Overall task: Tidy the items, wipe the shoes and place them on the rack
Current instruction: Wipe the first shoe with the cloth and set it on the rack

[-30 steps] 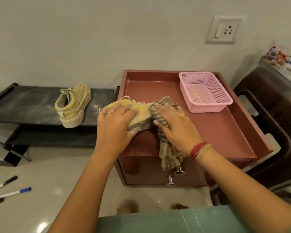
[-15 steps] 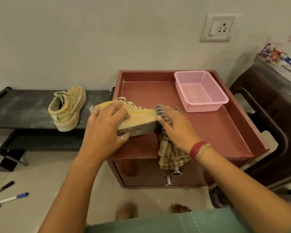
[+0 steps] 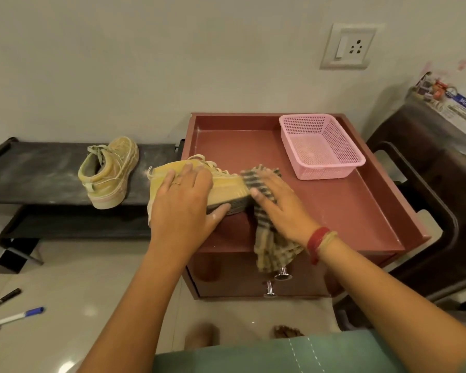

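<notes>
L hand (image 3: 183, 208) is gripping the yellow shoe (image 3: 226, 187) over front-left of the cabinet (image 3: 334, 211); R hand (image 3: 283, 208), fingers flat, is pressing the checked cloth (image 3: 269, 249) on its toe. Best: holding shoe steady, wiping w/ firm strokes.

Wall socket (image 3: 348, 46) above the red-brown cabinet (image 3: 334, 211) — printed box (image 3: 452, 109) on a dark stool (image 3: 447, 179).

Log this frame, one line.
phase: wipe | left hand: grips shoe | right hand: presses cloth on toe | second shoe: on rack
</notes>
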Available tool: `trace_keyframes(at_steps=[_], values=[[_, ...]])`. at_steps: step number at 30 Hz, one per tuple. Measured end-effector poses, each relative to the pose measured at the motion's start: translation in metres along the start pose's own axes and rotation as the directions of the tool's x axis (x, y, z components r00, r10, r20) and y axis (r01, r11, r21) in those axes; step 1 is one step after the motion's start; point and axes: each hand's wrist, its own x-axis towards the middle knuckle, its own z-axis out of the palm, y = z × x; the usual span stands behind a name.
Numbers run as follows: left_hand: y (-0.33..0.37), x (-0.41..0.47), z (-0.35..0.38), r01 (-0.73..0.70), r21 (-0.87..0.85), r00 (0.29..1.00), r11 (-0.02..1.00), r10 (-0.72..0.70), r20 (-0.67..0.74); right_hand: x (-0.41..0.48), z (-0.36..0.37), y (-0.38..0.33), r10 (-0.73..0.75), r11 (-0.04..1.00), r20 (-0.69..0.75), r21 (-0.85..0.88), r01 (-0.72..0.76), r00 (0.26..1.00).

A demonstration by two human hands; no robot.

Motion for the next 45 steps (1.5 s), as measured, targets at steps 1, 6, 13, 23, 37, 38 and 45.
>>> trace_keyframes(at_steps=[1, 6, 13, 23, 37, 38, 45], values=[[0.0, 0.0, 0.0, -0.002, 0.004, 1.0, 1.0, 0.002, 0.001, 0.001, 0.0, 0.0, 0.077, 0.997, -0.008, 0.029, -0.077, 0.997], [-0.004, -0.002, 0.004, -0.104, 0.105, 0.994, 0.989, 0.1, 0.044, -0.011, 0.012, 0.005, -0.103, 0.995, 0.109, 0.003, 0.103, 0.989], [-0.005, -0.001, 0.005, -0.117, 0.134, 0.992, 0.984, 0.109, 0.065, -0.004, 0.009, 0.018, 0.056, 0.989, 0.019, 0.136, -0.058, 0.998], [0.018, -0.001, 0.011, -0.078, 0.138, 0.996, 0.987, 0.071, 0.053, -0.016, 0.012, 0.011, 0.009, 0.984, -0.023, 0.176, -0.005, 1.0], [0.009, 0.0, 0.013, -0.116, 0.071, 0.993, 0.991, 0.115, 0.018, -0.004, 0.022, 0.028, 0.013, 0.991, -0.174, 0.135, 0.011, 0.985], [0.009, 0.0, 0.013, -0.112, 0.062, 0.994, 0.992, 0.111, 0.009, -0.001, 0.021, 0.03, 0.095, 0.978, -0.2, 0.2, -0.054, 0.975], [0.01, 0.002, 0.014, -0.083, 0.039, 0.997, 0.996, 0.083, -0.003, -0.006, 0.021, 0.027, 0.027, 0.977, -0.189, 0.214, 0.015, 0.982]])
